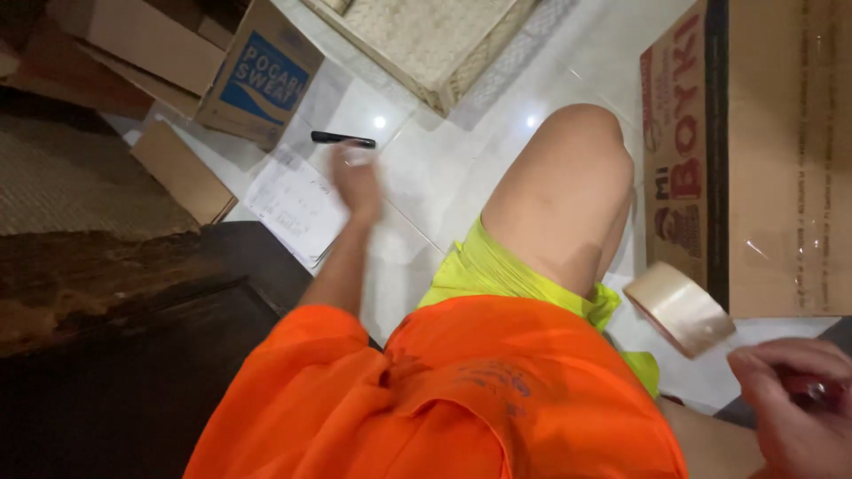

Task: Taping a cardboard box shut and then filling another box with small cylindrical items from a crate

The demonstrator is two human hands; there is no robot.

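My left hand [356,180] reaches out over the white tiled floor and is blurred by motion. Its fingers are apart, just short of a black marker [343,139] and resting at the edge of a white sheet of paper [295,206]. My right hand [792,401] is at the bottom right with its fingers curled around a small dark object [812,390] that I cannot make out. A roll of brown packing tape [679,307] lies on the floor just left of that hand, beside my bent knee [577,146].
A large taped cardboard box [781,160] fills the right side. More cardboard boxes [257,75] and a flat piece of cardboard [182,173] lie at the upper left. A woven mat [426,40] is at the top, and dark wooden furniture [133,337] on the left.
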